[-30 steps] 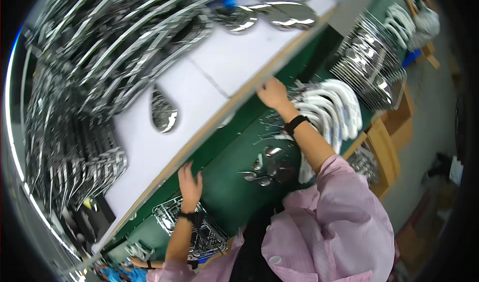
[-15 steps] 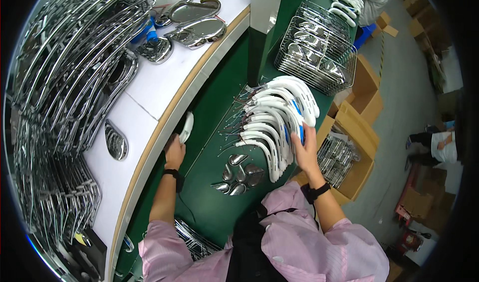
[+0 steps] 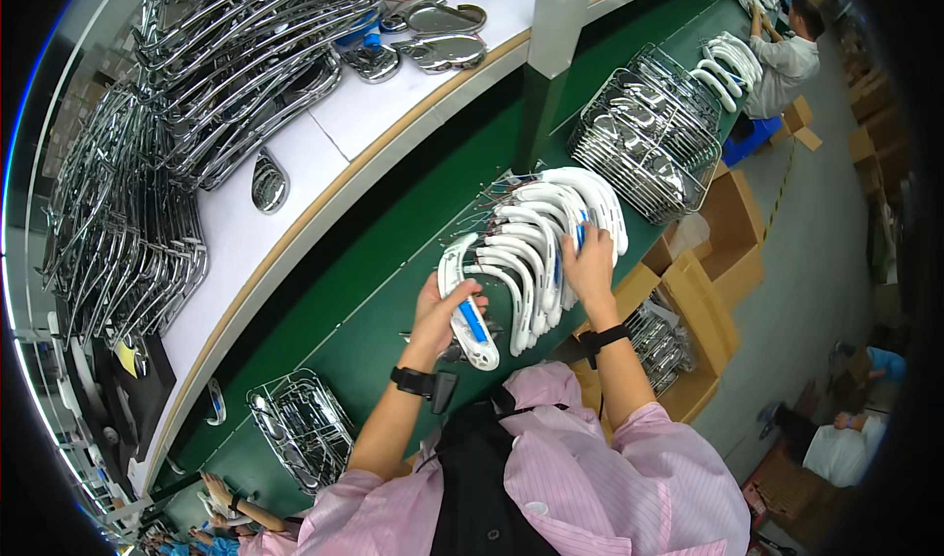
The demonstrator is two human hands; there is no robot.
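My left hand [image 3: 430, 315] is closed around a white curved plastic part [image 3: 454, 271] with a blue strip on its lower half, held up over the green table. To its right stands a tightly packed row of similar white curved parts [image 3: 521, 246], thin wires sticking out from their far-left ends. My right hand [image 3: 592, 269] pinches one of these at its blue strip [image 3: 581, 232], still within the row. Small chrome teardrop-shaped pieces are mostly hidden behind my left hand and the part it holds.
Beyond the row, a wire basket [image 3: 649, 128] holds chrome pieces. Open cardboard boxes [image 3: 703, 295] stand at the right. A raised white counter [image 3: 246, 251] on the left bears stacked chrome racks [image 3: 128, 192]. Another wire rack [image 3: 300, 428] lies near left; a co-worker [image 3: 787, 59] sits far right.
My left hand has brought the white curved part from beside the counter edge to the right, next to the row. My right hand remains at the row. The whole view has shifted.
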